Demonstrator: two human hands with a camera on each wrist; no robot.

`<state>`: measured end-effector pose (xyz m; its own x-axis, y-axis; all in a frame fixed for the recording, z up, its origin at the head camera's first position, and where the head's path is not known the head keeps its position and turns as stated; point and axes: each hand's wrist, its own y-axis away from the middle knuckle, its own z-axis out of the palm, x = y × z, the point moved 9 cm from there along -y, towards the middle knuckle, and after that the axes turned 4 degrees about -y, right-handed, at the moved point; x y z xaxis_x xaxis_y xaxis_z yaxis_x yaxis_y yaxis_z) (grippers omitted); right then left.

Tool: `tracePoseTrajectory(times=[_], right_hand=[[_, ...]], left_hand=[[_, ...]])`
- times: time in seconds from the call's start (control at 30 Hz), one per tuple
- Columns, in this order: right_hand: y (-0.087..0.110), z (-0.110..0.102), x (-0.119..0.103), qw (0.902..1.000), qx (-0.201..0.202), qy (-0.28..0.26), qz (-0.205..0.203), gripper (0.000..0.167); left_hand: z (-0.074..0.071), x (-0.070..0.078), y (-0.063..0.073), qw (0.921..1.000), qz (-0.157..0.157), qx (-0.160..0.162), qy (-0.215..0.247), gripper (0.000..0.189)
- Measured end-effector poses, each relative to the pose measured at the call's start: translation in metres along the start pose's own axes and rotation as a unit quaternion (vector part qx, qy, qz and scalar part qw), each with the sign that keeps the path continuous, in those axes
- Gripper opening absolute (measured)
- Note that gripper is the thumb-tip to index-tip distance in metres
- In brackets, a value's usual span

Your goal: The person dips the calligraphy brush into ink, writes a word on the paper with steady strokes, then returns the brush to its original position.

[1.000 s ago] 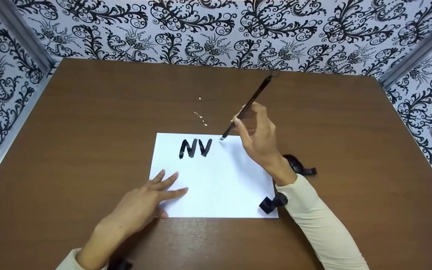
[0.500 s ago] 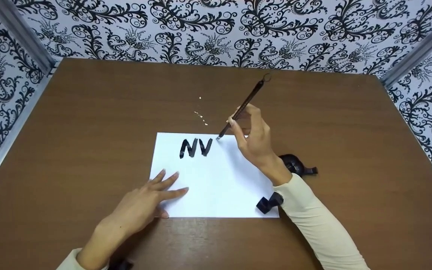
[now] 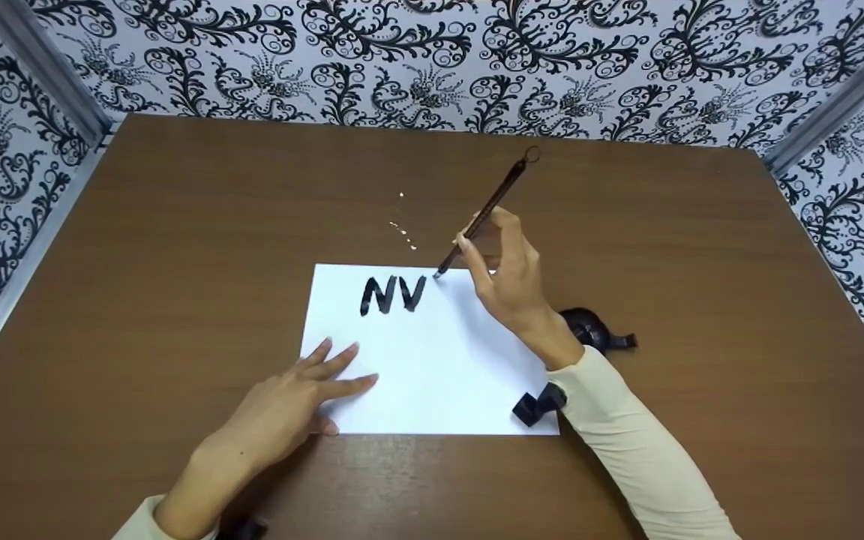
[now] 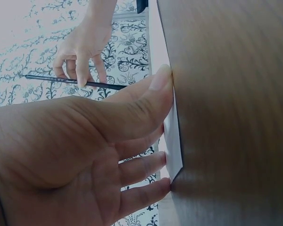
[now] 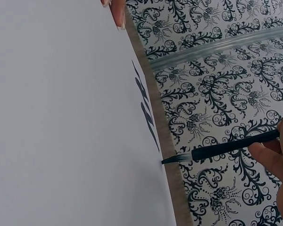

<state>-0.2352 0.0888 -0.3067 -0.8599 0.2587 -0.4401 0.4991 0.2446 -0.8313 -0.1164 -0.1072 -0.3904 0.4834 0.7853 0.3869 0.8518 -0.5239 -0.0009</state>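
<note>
My right hand (image 3: 511, 281) pinches a dark calligraphy brush (image 3: 492, 199) with a small loop at its upper end. The brush leans up to the right. Its bristles (image 5: 177, 158) meet the white paper (image 3: 432, 360) near the far edge, with a dark tip in the right wrist view. Just left of the tip, thick black strokes (image 3: 393, 295) look like "NV". My left hand (image 3: 282, 409) rests on the sheet's near left part with fingers spread. In the left wrist view, its thumb (image 4: 146, 106) lies along the paper's near edge.
A round black object with a short spout or handle (image 3: 597, 330) stands right of the sheet, partly behind the right wrist. A black wrist-camera mount (image 3: 539, 405) overlaps the paper's near right corner. Small pale flecks (image 3: 403, 232) mark the brown table (image 3: 177, 262). Patterned walls (image 3: 394, 45) border it.
My right hand and the brush have shifted slightly left and toward the sheet, mostly in the first half second. The left hand stays in place, and the black strokes look the same.
</note>
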Motion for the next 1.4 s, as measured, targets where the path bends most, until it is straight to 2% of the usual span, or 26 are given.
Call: tracePoseTrajectory(times=[0.4,0.9,1.4], right_hand=[[-0.0007,0.0042,-0.0021,0.9997,-0.019,-0.002,-0.015,0.035],[-0.0010,0.0075,-0.0046,0.9985,-0.055,-0.006,0.000,0.034],[-0.0017,0.0085,-0.0084,0.9965,-0.082,-0.001,0.016,0.034]], left_hand=[[-0.0002,-0.0003,-0.0009,1.0000,-0.002,0.000,-0.009,0.063],[0.0015,-0.0022,-0.0008,0.9999,-0.014,-0.008,-0.006,0.061],[0.0010,-0.0016,-0.0002,0.9999,-0.012,-0.005,-0.006,0.061]])
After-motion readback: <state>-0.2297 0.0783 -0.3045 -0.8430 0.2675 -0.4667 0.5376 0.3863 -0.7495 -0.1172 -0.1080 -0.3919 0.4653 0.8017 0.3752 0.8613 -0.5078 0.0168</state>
